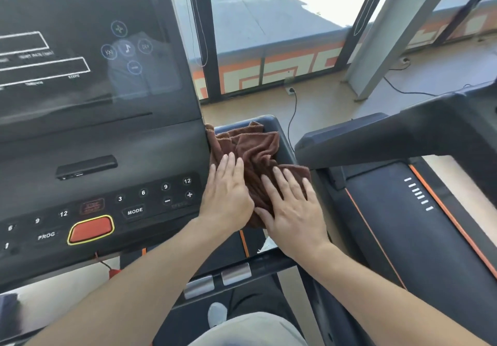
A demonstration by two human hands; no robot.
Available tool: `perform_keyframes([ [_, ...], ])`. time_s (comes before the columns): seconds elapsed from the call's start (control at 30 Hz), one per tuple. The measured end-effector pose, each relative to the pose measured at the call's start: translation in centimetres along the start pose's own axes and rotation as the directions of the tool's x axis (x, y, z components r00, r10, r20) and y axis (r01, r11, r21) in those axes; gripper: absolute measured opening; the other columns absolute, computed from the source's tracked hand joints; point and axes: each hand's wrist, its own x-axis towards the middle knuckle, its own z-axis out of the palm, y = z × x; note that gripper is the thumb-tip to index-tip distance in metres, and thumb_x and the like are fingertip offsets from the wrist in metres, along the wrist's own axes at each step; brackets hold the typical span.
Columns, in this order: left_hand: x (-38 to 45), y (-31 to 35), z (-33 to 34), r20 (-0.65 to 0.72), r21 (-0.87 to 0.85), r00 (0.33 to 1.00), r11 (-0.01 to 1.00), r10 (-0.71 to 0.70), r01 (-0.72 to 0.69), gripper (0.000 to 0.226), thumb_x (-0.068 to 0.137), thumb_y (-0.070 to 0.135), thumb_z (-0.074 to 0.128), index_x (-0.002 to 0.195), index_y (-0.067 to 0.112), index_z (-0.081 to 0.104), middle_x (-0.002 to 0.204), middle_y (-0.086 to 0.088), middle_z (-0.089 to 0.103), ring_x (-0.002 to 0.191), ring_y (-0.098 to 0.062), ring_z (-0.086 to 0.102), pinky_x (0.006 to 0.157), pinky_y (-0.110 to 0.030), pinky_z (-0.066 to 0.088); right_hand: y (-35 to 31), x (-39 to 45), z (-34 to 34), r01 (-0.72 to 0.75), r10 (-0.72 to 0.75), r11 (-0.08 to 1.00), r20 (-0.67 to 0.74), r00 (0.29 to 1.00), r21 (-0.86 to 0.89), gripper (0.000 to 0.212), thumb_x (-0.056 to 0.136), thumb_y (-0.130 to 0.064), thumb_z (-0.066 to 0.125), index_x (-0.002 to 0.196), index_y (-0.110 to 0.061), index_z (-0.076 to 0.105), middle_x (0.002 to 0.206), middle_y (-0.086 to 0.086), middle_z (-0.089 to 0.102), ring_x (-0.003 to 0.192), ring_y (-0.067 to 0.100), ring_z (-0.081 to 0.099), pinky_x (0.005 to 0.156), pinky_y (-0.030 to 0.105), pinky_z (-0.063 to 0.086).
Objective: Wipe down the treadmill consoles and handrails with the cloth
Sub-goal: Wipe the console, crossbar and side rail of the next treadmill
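One head-worn view only, wide-angle, with straight edges bowing toward the borders. It looks forward and steeply down from above the person's arms. Close range: the treadmill console [102, 141] fills the left half, and both hands sit near centre, left hand [226, 197], right hand [293, 211]. The neighbouring treadmill [403, 184] lies to the right, with windows [269, 23] and floor beyond at the top. The person's own legs show at the bottom edge.

Bright daylight poured through the windows [269, 9], blowing out the top. The dark screen [80, 36] carried pale reflections. Wide-angle bending curved the frame edges; the picture was slightly soft throughout.
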Motion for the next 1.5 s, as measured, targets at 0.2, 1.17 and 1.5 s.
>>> perform_keyframes([
  [0.2, 2.5, 0.1, 0.5, 0.136, 0.214, 0.990, 0.974, 0.042, -0.070, 0.059, 0.108, 0.026, 0.024, 0.162, 0.014, 0.003, 0.169, -0.011, -0.012, 0.156, -0.022, -0.018, 0.128, -0.043, -0.005, 1.0, 0.8, -0.2, -0.197, 0.187, 0.967, 0.077, 0.979, 0.159, 0.084, 0.097, -0.077, 0.012, 0.163, -0.029, -0.005, 0.171, 0.001, -0.018, 0.159, 0.020, -0.011, 0.130, 0.043, 0.010],
  [1.17, -1.0, -0.4, 2.3, 0.174, 0.388, 0.954, 0.874, 0.242, -0.293, 0.098, 0.094, 0.057, 0.052, 0.162, 0.016, -0.005, 0.168, -0.013, -0.017, 0.155, -0.028, -0.020, 0.127, -0.049, -0.001, 4.5, 3.0, -3.4, 0.020, -0.076, 0.986, 0.341, 0.937, 0.165, 0.120, 0.081, -0.046, 0.083, 0.163, -0.039, -0.004, 0.169, -0.017, -0.021, 0.158, 0.027, -0.013, 0.126, 0.045, 0.019],
  [1.5, -8.2, -1.6, 3.3, 0.034, 0.157, 0.949, 0.936, 0.313, -0.315, 0.084, 0.093, 0.035, 0.062, 0.161, 0.021, 0.015, 0.170, -0.005, 0.012, 0.158, -0.020, 0.003, 0.129, -0.041, 0.010, 0.3, 3.5, -0.2, 0.189, -0.190, 0.971, 0.003, 0.982, -0.144, 0.088, 0.099, -0.033, 0.064, 0.164, -0.010, 0.010, 0.172, 0.013, 0.011, 0.157, 0.040, 0.001, 0.129, 0.050, 0.009],
])
